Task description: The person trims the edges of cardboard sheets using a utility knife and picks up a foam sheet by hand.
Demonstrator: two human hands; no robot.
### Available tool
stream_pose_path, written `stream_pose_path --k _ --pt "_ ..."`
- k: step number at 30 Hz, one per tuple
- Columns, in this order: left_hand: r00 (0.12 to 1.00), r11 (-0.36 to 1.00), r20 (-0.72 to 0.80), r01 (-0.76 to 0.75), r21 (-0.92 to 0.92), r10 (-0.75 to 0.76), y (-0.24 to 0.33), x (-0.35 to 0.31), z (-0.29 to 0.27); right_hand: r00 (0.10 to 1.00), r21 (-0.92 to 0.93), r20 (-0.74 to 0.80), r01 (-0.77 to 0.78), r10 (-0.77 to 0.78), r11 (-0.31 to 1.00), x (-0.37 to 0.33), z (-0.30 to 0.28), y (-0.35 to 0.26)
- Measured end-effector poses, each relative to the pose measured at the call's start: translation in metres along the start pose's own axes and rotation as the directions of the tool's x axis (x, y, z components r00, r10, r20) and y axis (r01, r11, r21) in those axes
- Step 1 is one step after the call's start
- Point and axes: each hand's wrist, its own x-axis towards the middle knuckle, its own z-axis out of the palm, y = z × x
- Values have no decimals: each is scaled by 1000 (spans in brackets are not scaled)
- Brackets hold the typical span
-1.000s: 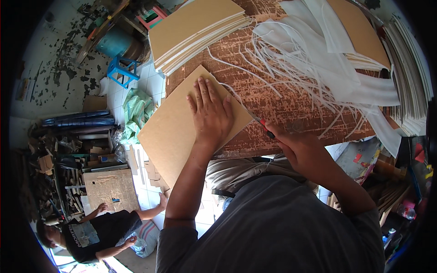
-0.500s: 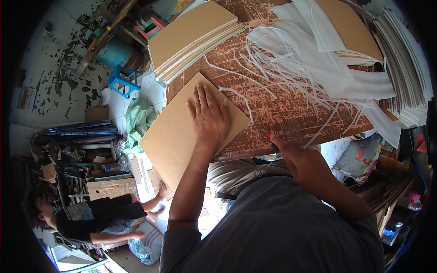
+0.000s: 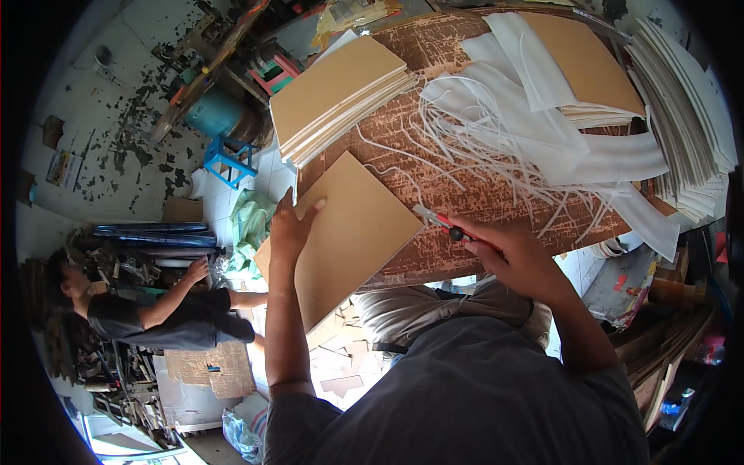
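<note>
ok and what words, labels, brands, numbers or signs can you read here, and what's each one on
None can be read clearly enough to quote.
Small poster on the wall: print too small to read.
Pink-topped bottle at right: any label too blurred.
Brown board and red cutter: no writing visible.

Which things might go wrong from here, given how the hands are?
The red cutter in the right hand has its blade exposed near the brown board; a slip might scratch board or table. The board also overhangs the table edge, so it might tip if the left hand moves away.
</note>
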Motion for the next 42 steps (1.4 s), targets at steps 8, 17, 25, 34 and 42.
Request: stream_pose_path --k 8,17,25,34,42 --pt "981 982 128 162 -102 -148 -43 1 -30 875 -163 -463 72 -141 984 24 -13 52" --pt "961 863 216 252 -437 -171 -20 -15 -91 972 110 -217 -68 91 992 11 -15 37" --pt "894 584 139 390 -712 -427 -29 -68 -101 857 -91 -514 -88 29 992 34 -40 54" --pt "792 40 352 427 -903 -498 -12 -153 -59 989 185 -75 -114 130 976 28 -32 43" --pt "737 -130 355 346 -929 -575 35 -182 -32 882 133 -454 -70 124 989 36 -42 46"
